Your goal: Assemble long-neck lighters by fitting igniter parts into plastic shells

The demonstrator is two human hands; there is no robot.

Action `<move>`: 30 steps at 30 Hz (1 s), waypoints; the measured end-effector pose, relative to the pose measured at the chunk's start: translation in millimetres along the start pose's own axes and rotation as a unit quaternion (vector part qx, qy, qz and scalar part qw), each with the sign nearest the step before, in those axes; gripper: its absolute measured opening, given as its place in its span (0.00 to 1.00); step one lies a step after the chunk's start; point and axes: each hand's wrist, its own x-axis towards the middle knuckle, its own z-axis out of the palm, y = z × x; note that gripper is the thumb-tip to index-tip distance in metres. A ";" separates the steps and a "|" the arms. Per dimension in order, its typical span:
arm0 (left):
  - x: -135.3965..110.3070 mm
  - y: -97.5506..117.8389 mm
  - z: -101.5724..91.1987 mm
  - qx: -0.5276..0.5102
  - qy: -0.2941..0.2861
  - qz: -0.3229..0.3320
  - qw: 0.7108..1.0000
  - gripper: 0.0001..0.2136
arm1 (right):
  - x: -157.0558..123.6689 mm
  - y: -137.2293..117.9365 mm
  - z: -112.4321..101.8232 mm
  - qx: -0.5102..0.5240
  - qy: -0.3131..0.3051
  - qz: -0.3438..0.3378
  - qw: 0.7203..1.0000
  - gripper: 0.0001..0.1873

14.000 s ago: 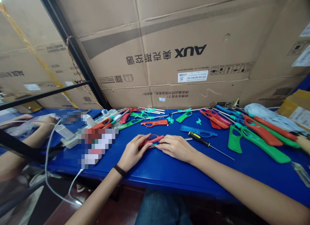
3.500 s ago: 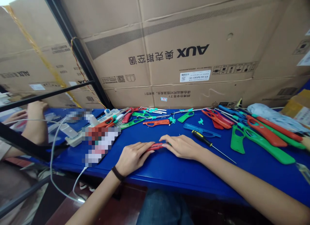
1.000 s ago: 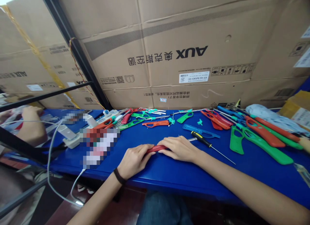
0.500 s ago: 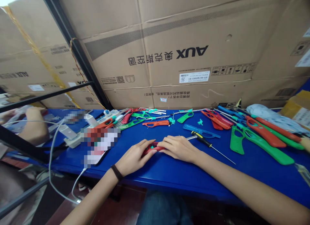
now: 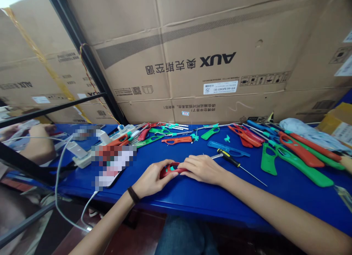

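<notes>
Between my left hand (image 5: 151, 176) and my right hand (image 5: 202, 169) lies a red plastic lighter handle (image 5: 171, 170) with a teal insert. My left fingers wrap its left end, and my right fingertips press on its right end. Its right end is hidden under those fingers. Just beyond my right hand lie a yellow-and-black screwdriver (image 5: 228, 157) with a long thin shaft and a short metal rod (image 5: 216, 156). A blue plastic handle half (image 5: 228, 149) lies farther back.
Red, green and blue lighter parts (image 5: 294, 170) cover the right of the blue workbench (image 5: 192, 196). A pixelated patch (image 5: 112, 163) and a power strip (image 5: 81, 159) with white cable sit left. A co-worker's hand (image 5: 41, 130) shows far left. Cardboard boxes stand behind.
The red handle has turned so that more of its teal insert shows. My left fingers have curled farther around its left end.
</notes>
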 end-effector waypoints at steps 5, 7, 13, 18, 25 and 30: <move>2.5 6.7 -9.2 -0.118 -0.109 -0.053 0.986 0.20 | -0.4 0.9 -2.7 0.028 -0.002 0.013 1.000 0.17; 2.1 8.9 -14.6 -0.176 -0.166 -0.100 0.965 0.22 | -0.3 -2.5 -4.0 0.051 -0.009 0.020 0.998 0.17; -1.4 10.1 -21.8 -0.258 -0.228 -0.161 0.925 0.23 | 0.2 -13.5 -5.3 0.074 -0.032 0.032 0.996 0.16; -4.2 14.9 -24.1 -0.221 -0.242 -0.156 0.932 0.24 | -0.2 -17.6 -6.8 0.081 -0.026 0.039 0.996 0.17; -20.1 27.5 -27.6 0.083 -0.094 0.041 0.991 0.16 | 0.6 -17.6 -10.5 0.091 -0.031 0.048 0.994 0.18; -30.9 20.4 -12.8 0.221 0.015 0.116 0.968 0.16 | 0.7 -16.2 -10.5 0.099 -0.035 0.053 0.993 0.18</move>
